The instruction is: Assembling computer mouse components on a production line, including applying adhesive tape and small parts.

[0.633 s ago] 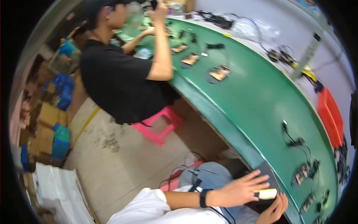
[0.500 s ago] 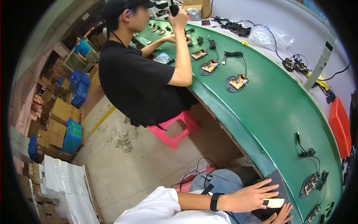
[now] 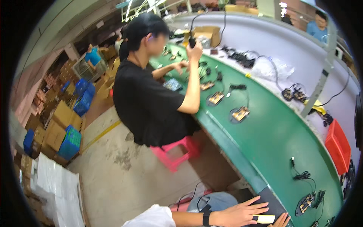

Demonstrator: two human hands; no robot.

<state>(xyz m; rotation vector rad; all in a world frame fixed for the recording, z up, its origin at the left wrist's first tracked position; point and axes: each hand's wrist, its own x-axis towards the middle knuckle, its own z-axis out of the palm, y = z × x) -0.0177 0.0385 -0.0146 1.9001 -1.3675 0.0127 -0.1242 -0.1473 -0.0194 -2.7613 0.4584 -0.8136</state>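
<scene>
My left hand (image 3: 240,213), with a black band on the wrist, lies flat with its fingers spread over a dark flat pad (image 3: 269,197) at the bench's near edge. Beside its fingertips a small pale yellow piece (image 3: 265,219) sits on the dark surface. My right hand (image 3: 280,220) shows only its fingers at the lower edge, stretched out on the same pad. Both hands are open. Nearest to them on the green bench is a black mouse base with a circuit board (image 3: 304,204), its cable coiled behind it.
Along the green bench (image 3: 264,132) lie more mouse bases with boards, such as one (image 3: 239,114) farther off. A person in black (image 3: 149,98) on a pink stool (image 3: 176,155) grips a black corded tool (image 3: 192,42). A red bin (image 3: 337,147) stands at the right.
The view has tilted up and shifted, so the bench and the person sit lower in the picture. My hands stay on the dark pad.
</scene>
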